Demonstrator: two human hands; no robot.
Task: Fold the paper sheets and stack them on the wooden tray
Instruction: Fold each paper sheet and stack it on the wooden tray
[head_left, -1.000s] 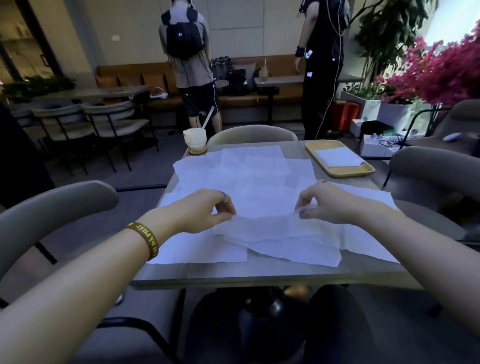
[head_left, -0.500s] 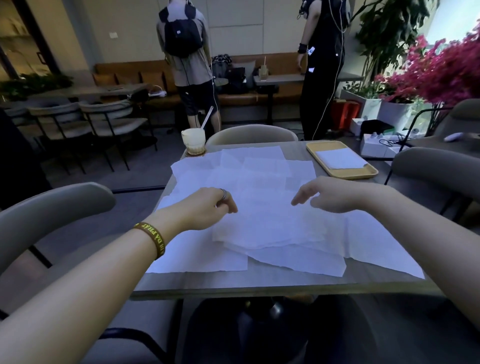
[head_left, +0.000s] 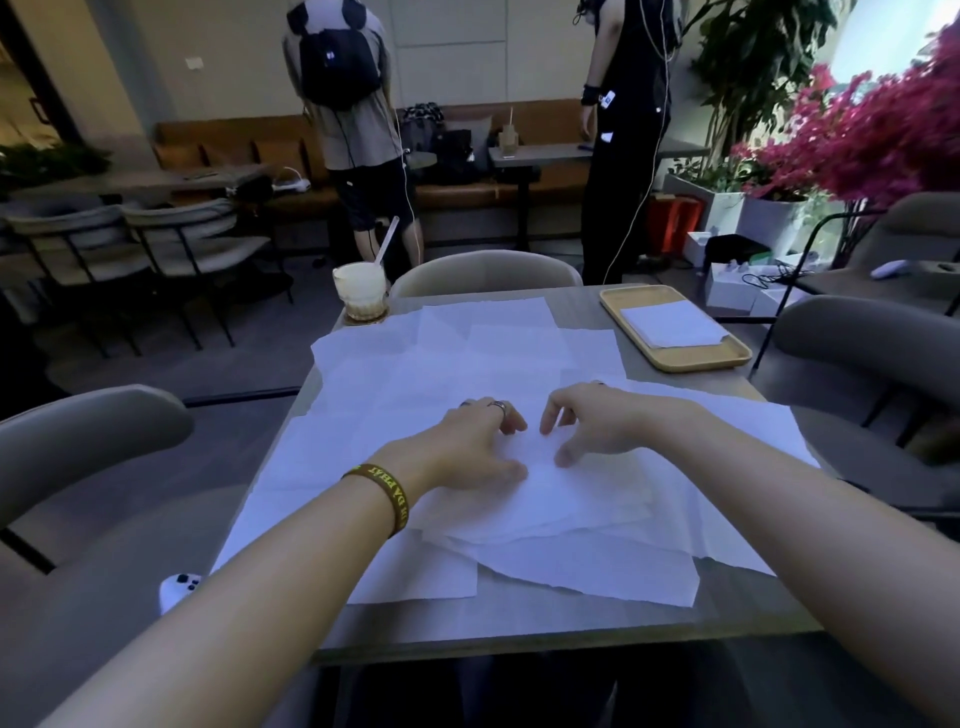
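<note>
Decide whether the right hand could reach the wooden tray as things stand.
Probably yes: the wooden tray sits ahead and right of the right hand, with only flat paper sheets and bare table between.

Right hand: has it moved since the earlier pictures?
Yes. Against the wooden tray, which stays put, the right hand has shifted left, toward the left hand, over the paper sheets.

Your left hand (head_left: 467, 449) and right hand (head_left: 597, 426) sit close together, fingers (head_left: 511, 423) bent, on the paper sheets (head_left: 467, 364) spread over the counter (head_left: 519, 629); far right, the wooden tray (head_left: 696, 362) holds folded paper (head_left: 670, 325).
</note>
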